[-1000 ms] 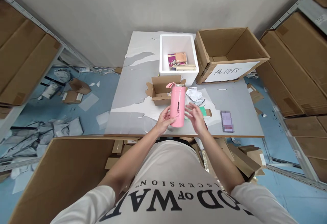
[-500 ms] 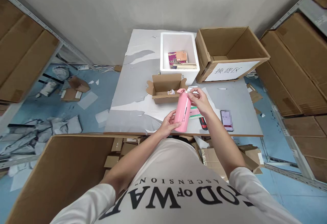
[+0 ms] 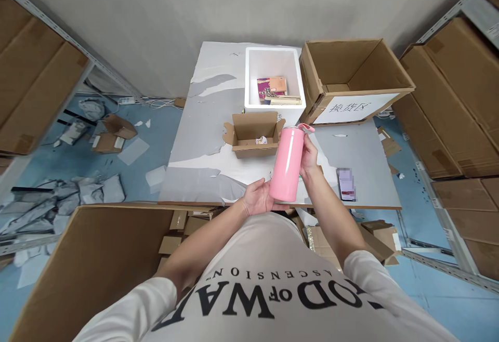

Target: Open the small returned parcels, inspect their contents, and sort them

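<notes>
Above the near edge of the grey worktop [image 3: 351, 144], seen from the head camera, the person holds a pink cylindrical metal flask [image 3: 287, 164] clear of the surface, tilted so its top leans away and to the right. The left hand [image 3: 258, 198] cups the flask's base from below with fingers partly curled, palm up. The right hand [image 3: 307, 154] wraps the upper body from behind, just below the pink lid loop [image 3: 306, 127]; most of its fingers are hidden by the flask, so how tightly it closes cannot be told.

Turning the flask over for a look goes best, by judgement, if the lower palm keeps bearing the weight while the upper hand only steers, since the smooth glossy wall gives little to grip and the flask hangs over the table edge.

Towards the middle of the worktop sits a small open brown cardboard mailer box [image 3: 252, 134], flaps up, with a scrap of crumpled paper inside. Behind it, at the far edge, a white foam box [image 3: 249, 79] holds a few flat packets, one purple, one orange. At the far right corner stands a large open cardboard carton [image 3: 353, 79] with a white printed label on its side; its visible interior shows nothing. A phone [image 3: 345, 183] lies near the right front corner.
</notes>
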A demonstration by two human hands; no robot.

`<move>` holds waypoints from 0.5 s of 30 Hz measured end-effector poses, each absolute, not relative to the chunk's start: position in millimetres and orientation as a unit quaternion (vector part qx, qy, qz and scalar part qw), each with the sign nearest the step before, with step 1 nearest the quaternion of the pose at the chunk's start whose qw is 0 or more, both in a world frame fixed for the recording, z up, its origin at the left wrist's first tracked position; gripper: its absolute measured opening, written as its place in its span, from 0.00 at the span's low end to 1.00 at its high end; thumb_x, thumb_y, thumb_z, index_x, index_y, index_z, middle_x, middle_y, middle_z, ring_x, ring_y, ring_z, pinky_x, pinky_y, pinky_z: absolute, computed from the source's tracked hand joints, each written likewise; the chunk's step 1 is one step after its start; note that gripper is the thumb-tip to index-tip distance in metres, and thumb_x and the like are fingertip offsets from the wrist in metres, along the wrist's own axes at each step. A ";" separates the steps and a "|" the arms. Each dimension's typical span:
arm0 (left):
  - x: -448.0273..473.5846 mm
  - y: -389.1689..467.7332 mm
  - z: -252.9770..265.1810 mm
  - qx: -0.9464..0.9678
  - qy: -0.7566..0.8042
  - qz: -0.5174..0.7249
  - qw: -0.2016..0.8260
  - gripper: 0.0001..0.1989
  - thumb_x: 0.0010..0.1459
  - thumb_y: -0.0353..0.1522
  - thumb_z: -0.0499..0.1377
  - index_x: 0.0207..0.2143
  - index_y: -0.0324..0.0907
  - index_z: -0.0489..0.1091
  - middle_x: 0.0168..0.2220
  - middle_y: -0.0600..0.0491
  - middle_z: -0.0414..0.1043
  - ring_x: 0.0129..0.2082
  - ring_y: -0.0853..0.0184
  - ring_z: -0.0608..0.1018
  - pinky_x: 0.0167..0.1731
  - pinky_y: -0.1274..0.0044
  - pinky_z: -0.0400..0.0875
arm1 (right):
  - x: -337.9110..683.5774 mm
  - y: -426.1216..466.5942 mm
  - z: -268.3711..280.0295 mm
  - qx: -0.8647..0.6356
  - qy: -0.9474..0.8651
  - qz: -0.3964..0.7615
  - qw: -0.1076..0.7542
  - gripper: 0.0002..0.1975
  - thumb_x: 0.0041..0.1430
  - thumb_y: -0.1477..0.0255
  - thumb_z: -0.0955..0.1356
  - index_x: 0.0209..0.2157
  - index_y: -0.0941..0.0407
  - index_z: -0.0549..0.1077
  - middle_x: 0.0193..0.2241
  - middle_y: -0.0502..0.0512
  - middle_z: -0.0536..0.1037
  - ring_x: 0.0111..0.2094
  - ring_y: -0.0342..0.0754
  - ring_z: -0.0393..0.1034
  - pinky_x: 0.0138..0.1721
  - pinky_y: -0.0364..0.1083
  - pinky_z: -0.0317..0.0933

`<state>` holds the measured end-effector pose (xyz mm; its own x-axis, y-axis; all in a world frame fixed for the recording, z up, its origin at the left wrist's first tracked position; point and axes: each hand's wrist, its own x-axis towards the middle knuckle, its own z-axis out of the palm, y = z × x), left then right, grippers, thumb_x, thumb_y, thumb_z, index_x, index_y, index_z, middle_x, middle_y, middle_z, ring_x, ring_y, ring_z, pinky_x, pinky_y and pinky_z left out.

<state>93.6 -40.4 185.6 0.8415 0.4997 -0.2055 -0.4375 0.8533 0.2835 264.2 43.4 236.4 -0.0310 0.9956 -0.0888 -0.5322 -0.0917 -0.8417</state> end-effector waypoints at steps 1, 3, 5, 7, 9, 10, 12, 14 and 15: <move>94.7 -41.7 186.1 0.117 0.131 0.245 0.953 0.32 0.50 0.47 0.61 0.54 0.39 0.65 0.50 0.40 0.72 0.49 0.49 0.75 0.49 0.57 0.65 | 261.6 42.8 234.7 -0.353 -0.309 0.655 0.592 0.25 0.49 0.45 0.66 0.42 0.48 0.68 0.40 0.52 0.78 0.41 0.53 0.73 0.37 0.51 0.69; 96.8 -44.4 187.5 0.130 0.141 0.258 0.947 0.31 0.48 0.43 0.64 0.53 0.42 0.65 0.48 0.43 0.73 0.48 0.51 0.76 0.48 0.58 0.67 | 258.4 41.8 230.3 -0.342 -0.297 0.665 0.594 0.27 0.50 0.44 0.64 0.42 0.50 0.69 0.40 0.54 0.78 0.40 0.54 0.74 0.35 0.52 0.70; 98.5 -46.3 188.7 0.143 0.167 0.286 0.933 0.31 0.46 0.40 0.66 0.53 0.44 0.65 0.45 0.46 0.74 0.44 0.55 0.77 0.45 0.60 0.70 | 258.0 41.4 225.4 -0.348 -0.300 0.664 0.590 0.28 0.50 0.43 0.63 0.42 0.51 0.70 0.41 0.55 0.78 0.41 0.55 0.74 0.35 0.52 0.70; 99.5 -47.0 189.1 0.155 0.199 0.321 0.913 0.31 0.43 0.38 0.68 0.51 0.46 0.66 0.43 0.49 0.74 0.41 0.59 0.78 0.42 0.63 0.72 | 259.9 40.6 221.8 -0.367 -0.306 0.647 0.594 0.28 0.50 0.44 0.64 0.44 0.50 0.70 0.43 0.54 0.78 0.42 0.54 0.74 0.36 0.52 0.70; 99.9 -46.6 187.9 0.168 0.236 0.359 0.887 0.31 0.41 0.36 0.69 0.49 0.46 0.66 0.41 0.51 0.74 0.38 0.62 0.78 0.41 0.65 0.73 | 263.9 37.6 221.4 -0.395 -0.312 0.621 0.601 0.27 0.50 0.46 0.66 0.45 0.49 0.69 0.43 0.53 0.77 0.42 0.53 0.73 0.36 0.51 0.70; 100.0 -46.0 186.6 0.176 0.256 0.374 0.874 0.30 0.40 0.36 0.70 0.48 0.46 0.66 0.41 0.51 0.74 0.38 0.63 0.77 0.40 0.66 0.74 | 266.5 35.0 222.6 -0.409 -0.316 0.610 0.600 0.26 0.50 0.48 0.67 0.46 0.48 0.69 0.43 0.52 0.77 0.42 0.52 0.73 0.36 0.50 0.69; 100.2 -44.4 182.5 0.193 0.295 0.398 0.847 0.30 0.40 0.35 0.70 0.47 0.45 0.66 0.40 0.52 0.73 0.36 0.65 0.77 0.39 0.68 0.74 | 272.3 28.4 227.2 -0.427 -0.330 0.601 0.589 0.25 0.50 0.50 0.68 0.48 0.46 0.68 0.45 0.50 0.76 0.42 0.50 0.73 0.35 0.48 0.68; 101.3 -42.9 177.4 0.217 0.335 0.417 0.817 0.32 0.39 0.35 0.71 0.48 0.46 0.65 0.39 0.52 0.73 0.35 0.67 0.76 0.37 0.71 0.73 | 277.9 22.1 232.3 -0.436 -0.347 0.608 0.566 0.27 0.50 0.49 0.68 0.50 0.43 0.67 0.47 0.50 0.75 0.42 0.50 0.73 0.35 0.47 0.68; 102.3 -42.3 174.7 0.233 0.354 0.426 0.799 0.33 0.38 0.35 0.72 0.48 0.46 0.65 0.39 0.52 0.73 0.35 0.67 0.76 0.37 0.72 0.72 | 280.2 20.1 234.0 -0.442 -0.352 0.611 0.555 0.28 0.50 0.49 0.68 0.51 0.42 0.66 0.46 0.50 0.75 0.41 0.49 0.73 0.35 0.47 0.67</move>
<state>102.3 -42.3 174.7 0.3855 0.8465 -0.3671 -0.5160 0.5277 0.6748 280.2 20.1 234.0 0.0053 0.9888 -0.1494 -0.3669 -0.1371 -0.9201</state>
